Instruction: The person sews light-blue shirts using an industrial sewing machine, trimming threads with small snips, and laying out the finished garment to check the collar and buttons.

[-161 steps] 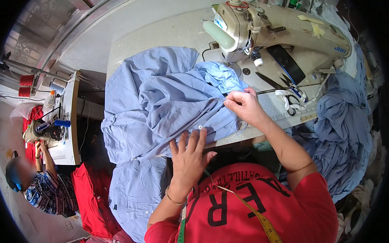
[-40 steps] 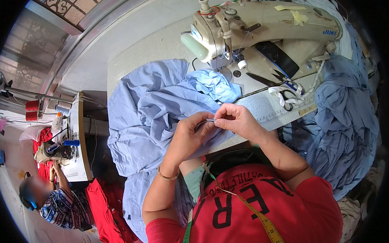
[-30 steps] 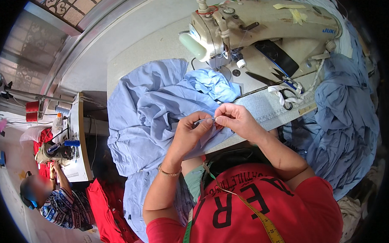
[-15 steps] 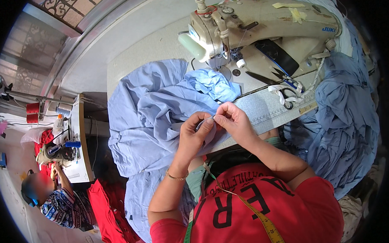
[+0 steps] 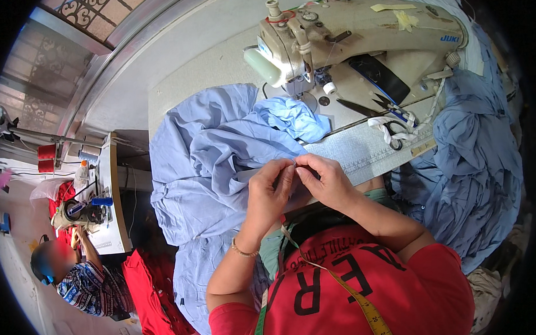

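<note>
My left hand (image 5: 270,188) and my right hand (image 5: 323,178) meet fingertip to fingertip at the table's front edge. Both are closed in a pinch on the blue cloth (image 5: 220,147), whose edge runs into my fingers. The bit between the fingertips is mostly hidden. The cloth spreads in loose folds over the table to the left and hangs over the front edge. Behind my hands a lighter blue bunched piece of fabric (image 5: 299,118) lies near the needle area of the sewing machine (image 5: 369,31).
Scissors (image 5: 393,126) with white-wrapped handles, a dark phone (image 5: 380,79) and a ruler scale (image 5: 368,158) lie to the right. A large blue fabric pile (image 5: 474,154) hangs at far right. On the left, another person (image 5: 86,280) works at a second machine (image 5: 75,212).
My hands have drawn slightly back toward me, the fingertips still pressed together. The right fingers have curled in more. The cloth on the table has barely shifted.
</note>
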Demonstrator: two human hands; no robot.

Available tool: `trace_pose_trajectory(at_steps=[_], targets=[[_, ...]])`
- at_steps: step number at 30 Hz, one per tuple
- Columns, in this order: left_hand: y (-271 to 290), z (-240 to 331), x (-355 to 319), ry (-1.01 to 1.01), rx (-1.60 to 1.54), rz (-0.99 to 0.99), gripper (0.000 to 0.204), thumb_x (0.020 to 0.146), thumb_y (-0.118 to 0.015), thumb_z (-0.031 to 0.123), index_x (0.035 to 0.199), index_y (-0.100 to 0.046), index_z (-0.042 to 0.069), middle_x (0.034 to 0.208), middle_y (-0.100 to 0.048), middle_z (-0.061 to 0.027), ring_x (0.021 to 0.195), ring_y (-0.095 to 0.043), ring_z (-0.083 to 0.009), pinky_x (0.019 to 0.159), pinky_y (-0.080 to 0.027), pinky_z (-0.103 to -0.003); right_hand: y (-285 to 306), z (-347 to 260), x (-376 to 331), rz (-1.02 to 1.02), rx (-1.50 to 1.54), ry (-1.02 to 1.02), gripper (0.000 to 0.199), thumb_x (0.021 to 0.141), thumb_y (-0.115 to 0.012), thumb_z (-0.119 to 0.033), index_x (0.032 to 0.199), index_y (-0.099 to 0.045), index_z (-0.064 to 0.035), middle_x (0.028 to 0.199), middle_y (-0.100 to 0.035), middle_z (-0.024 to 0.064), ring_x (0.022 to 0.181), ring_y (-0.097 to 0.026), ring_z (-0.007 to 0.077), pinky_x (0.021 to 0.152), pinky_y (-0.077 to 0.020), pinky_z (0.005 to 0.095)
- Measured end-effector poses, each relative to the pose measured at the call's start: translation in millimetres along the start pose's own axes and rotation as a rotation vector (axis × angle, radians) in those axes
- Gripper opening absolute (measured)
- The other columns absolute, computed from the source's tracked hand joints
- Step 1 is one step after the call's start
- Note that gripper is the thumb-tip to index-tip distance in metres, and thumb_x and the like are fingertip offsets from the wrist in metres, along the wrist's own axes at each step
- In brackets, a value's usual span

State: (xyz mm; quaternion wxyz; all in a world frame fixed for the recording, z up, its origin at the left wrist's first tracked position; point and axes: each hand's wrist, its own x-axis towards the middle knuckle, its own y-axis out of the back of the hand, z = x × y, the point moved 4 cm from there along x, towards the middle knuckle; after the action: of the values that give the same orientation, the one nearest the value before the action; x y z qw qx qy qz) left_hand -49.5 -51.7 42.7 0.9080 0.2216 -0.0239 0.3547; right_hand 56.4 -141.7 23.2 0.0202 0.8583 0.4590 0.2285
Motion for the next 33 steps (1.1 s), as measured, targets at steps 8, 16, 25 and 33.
trace_pose_trajectory(at_steps=[8, 16, 25, 33], targets=[[6, 8, 8, -0.057, 0.116, -0.189, 0.011, 0.086, -0.059, 0.004, 0.095, -0.061, -0.001, 0.079, -0.063, -0.0139, 0.067, -0.061, -0.0229, 0.061, -0.048, -0.031, 6, 0, 4, -0.116, -0.031, 0.010, 0.010, 0.085, -0.056, -0.007, 0.090, -0.057, 0.0016, 0.076, -0.058, 0.0186, 0.069, -0.060, 0.0342, 0.060, -0.0464, 0.0378], [7, 9, 13, -0.013, 0.123, -0.231, 0.013, 0.085, -0.060, 0.004, 0.098, -0.059, 0.000, 0.080, -0.062, -0.0111, 0.069, -0.059, -0.0177, 0.064, -0.048, -0.029, 8, 10, 8, -0.236, 0.120, -0.090, 0.014, 0.086, -0.056, -0.011, 0.089, -0.058, 0.0024, 0.068, -0.055, 0.0127, 0.061, -0.055, 0.0211, 0.057, -0.0437, 0.0321], [2, -21, 15, 0.179, -0.138, -0.258, 0.008, 0.087, -0.062, 0.008, 0.089, -0.059, 0.001, 0.076, -0.056, 0.0009, 0.072, -0.048, -0.0058, 0.067, -0.041, -0.021, 7, 20, 7, -0.291, 0.178, -0.210, 0.015, 0.088, -0.056, -0.012, 0.091, -0.060, 0.0025, 0.069, -0.055, 0.0068, 0.063, -0.050, 0.0086, 0.058, -0.0426, 0.0256], [-5, -18, 14, 0.187, -0.176, -0.246, 0.009, 0.088, -0.061, 0.010, 0.084, -0.058, 0.002, 0.074, -0.053, 0.0055, 0.071, -0.046, -0.0035, 0.065, -0.039, -0.019, 10, 19, 4, -0.219, 0.312, -0.319, 0.016, 0.089, -0.059, -0.012, 0.093, -0.061, 0.0033, 0.077, -0.060, 0.0016, 0.073, -0.053, 0.0059, 0.066, -0.0455, 0.0231]])
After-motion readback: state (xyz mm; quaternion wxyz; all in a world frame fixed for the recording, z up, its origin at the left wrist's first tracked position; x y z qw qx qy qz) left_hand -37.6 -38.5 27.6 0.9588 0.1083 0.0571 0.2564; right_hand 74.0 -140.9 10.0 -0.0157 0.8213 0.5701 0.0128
